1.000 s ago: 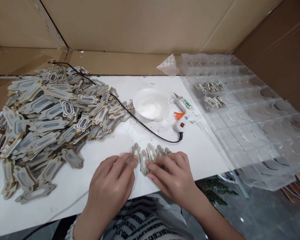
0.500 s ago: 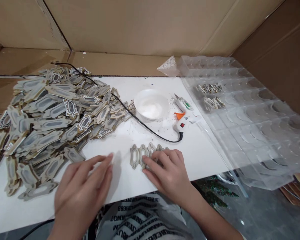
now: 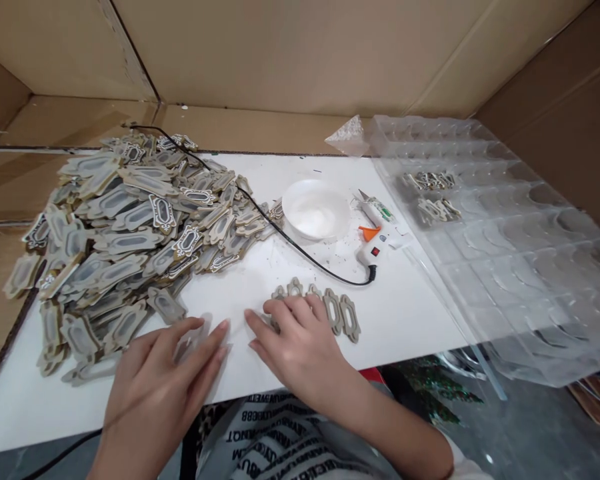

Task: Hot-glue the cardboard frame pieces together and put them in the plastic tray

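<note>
A short row of flat grey ornate pieces lies on the white table near its front edge. My right hand rests flat on the left end of that row, fingers stretched out. My left hand lies open on the table to the left, fingers spread, its fingertips close to the edge of a big heap of the same grey pieces. Neither hand grips anything.
A white bowl and a white glue gun with a black cord sit behind the row. Clear plastic compartment trays holding a few pieces cover the right side. Cardboard walls enclose the table.
My left hand has left the row and moved left toward the heap. My right hand has slid left along the row, uncovering its right end. The view has shifted slightly.
</note>
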A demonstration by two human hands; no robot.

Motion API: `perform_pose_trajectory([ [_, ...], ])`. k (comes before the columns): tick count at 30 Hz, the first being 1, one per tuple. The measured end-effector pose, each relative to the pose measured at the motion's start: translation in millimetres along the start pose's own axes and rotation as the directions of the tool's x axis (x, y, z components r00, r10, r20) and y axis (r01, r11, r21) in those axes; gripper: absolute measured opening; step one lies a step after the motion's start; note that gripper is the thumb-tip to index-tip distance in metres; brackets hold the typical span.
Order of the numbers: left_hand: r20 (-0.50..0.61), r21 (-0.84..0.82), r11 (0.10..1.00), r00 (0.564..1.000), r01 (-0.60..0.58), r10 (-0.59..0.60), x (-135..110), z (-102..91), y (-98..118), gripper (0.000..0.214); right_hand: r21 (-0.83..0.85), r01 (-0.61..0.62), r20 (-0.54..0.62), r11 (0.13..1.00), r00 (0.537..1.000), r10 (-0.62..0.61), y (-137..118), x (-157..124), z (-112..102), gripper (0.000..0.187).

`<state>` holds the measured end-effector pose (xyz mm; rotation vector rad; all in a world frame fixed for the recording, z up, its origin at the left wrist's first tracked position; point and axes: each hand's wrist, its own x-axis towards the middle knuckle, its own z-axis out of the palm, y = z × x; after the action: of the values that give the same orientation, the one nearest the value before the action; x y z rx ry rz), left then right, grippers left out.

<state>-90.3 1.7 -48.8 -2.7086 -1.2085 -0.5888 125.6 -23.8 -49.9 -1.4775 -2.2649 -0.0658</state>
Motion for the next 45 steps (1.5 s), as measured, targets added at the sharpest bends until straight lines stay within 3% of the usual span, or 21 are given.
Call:
perform_pose_trajectory([
  [9,-0.002,-0.033,0.99,0.991,-0.137,0.137,-28,-6.7,3,0.031,0.021,0.083,-0.013,0.996,0.996,-0.083,2,-39,-17,0.024],
  [15,-0.013,-0.062,0.984,0.986,-0.167,0.167,-31,-2.7,9,0.033,0.032,0.118,-0.082,0.992,0.99,-0.115,3,-59,-14,0.019],
  [24,-0.071,-0.103,0.985,0.989,-0.139,0.133,-32,-3.3,22,0.024,0.071,0.064,-0.145,0.995,0.988,-0.053,4,-68,-10,0.02],
  [32,-0.036,-0.24,0.955,0.985,-0.173,0.169,-48,-2.1,30,0.033,0.108,0.089,-0.232,0.99,0.971,-0.062,3,-70,-12,0.021],
  [37,-0.092,-0.245,0.954,0.984,-0.172,0.154,-36,-2.4,35,0.027,0.134,0.073,-0.278,0.988,0.96,-0.034,1,-69,-9,0.02],
  [41,-0.182,-0.267,0.955,0.98,-0.126,0.079,-22,-4.5,43,0.02,0.185,-0.017,-0.288,0.983,0.955,0.071,2,-68,-11,0.012],
  [45,-0.22,-0.309,0.947,0.975,-0.09,0.021,-11,-2.0,52,0.025,0.221,-0.1,-0.292,0.97,0.942,0.163,10,-65,-19,0.005],
])
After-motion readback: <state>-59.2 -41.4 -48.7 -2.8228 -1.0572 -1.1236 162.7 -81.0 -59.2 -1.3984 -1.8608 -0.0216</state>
